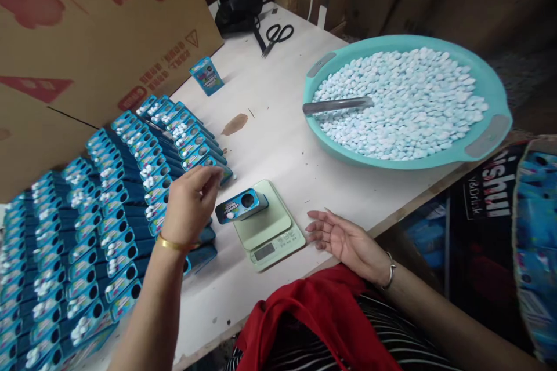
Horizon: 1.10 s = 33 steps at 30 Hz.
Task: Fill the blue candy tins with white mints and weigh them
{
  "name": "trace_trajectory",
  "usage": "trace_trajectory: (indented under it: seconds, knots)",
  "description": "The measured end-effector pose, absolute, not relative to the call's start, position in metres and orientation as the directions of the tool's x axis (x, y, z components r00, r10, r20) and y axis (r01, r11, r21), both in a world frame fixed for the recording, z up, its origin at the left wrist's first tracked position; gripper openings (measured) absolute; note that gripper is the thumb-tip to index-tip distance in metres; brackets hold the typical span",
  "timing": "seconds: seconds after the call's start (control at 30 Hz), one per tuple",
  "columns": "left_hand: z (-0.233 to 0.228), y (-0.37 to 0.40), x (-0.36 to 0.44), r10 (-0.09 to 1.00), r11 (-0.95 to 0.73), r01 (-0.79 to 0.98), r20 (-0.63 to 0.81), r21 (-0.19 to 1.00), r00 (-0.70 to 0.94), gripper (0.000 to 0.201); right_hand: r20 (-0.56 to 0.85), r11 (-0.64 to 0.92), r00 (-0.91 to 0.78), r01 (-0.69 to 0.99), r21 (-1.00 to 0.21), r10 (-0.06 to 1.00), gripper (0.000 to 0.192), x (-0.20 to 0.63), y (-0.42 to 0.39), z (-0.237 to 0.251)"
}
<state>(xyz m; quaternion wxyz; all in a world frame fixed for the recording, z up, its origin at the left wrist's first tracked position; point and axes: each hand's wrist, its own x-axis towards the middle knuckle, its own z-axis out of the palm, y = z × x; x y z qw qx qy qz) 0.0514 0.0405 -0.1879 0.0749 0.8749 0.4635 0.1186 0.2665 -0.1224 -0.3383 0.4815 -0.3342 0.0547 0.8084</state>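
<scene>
My left hand (191,200) hovers with bent fingers over the rows of blue candy tins (108,214), just left of a pale green kitchen scale (270,232). I cannot tell if its fingertips pinch anything. One blue tin (241,206) lies on the scale's platform. My right hand (343,237) rests palm up and empty on the white table (270,127), to the right of the scale.
A teal basin (487,145) of pale blue candies with a metal scoop (337,105) sits at the right. Black scissors (278,35), a black bag (237,8) and one standing blue tin (207,75) are at the back. Cardboard (87,40) leans on the left.
</scene>
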Motion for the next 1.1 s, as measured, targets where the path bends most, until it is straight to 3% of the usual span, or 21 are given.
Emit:
trace_trajectory:
  seconds: [0.1,0.17,0.33,0.43,0.57,0.73,0.9,1.1]
  knots:
    - [-0.202,0.070,0.041,0.729,-0.635,0.759,-0.213,0.144,0.650,0.029,-0.568,-0.534,-0.331,-0.811,-0.238,0.754,0.029,0.268,-0.122,-0.341]
    - [-0.216,0.085,0.040,0.664,-0.680,0.730,-0.370,0.061,0.650,0.033,-0.552,-0.538,-0.339,-0.806,-0.248,0.762,0.028,0.268,-0.123,-0.343]
    - [-0.246,0.100,0.049,0.597,-0.768,0.612,-0.559,-0.189,0.576,0.034,-0.524,-0.532,-0.333,-0.795,-0.290,0.784,0.029,0.268,-0.124,-0.346]
    - [-0.257,0.100,0.054,0.580,-0.791,0.558,-0.595,-0.250,0.556,0.029,-0.520,-0.535,-0.332,-0.787,-0.307,0.787,0.032,0.269,-0.124,-0.347]
    - [-0.259,0.098,0.059,0.613,-0.760,0.610,-0.559,-0.225,0.558,0.025,-0.521,-0.549,-0.343,-0.774,-0.314,0.781,0.033,0.271,-0.123,-0.348]
    - [-0.222,0.092,0.048,0.622,-0.739,0.671,-0.447,-0.061,0.643,0.024,-0.516,-0.548,-0.336,-0.764,-0.340,0.788,0.032,0.271,-0.124,-0.349]
    - [-0.173,0.052,0.035,0.749,-0.637,0.714,0.018,0.290,0.662,0.013,-0.499,-0.542,-0.332,-0.757,-0.366,0.801,0.032,0.270,-0.124,-0.352]
    - [-0.172,0.006,0.053,0.639,-0.748,0.594,0.078,0.295,0.765,0.012,-0.482,-0.535,-0.329,-0.749,-0.389,0.812,0.031,0.270,-0.125,-0.352]
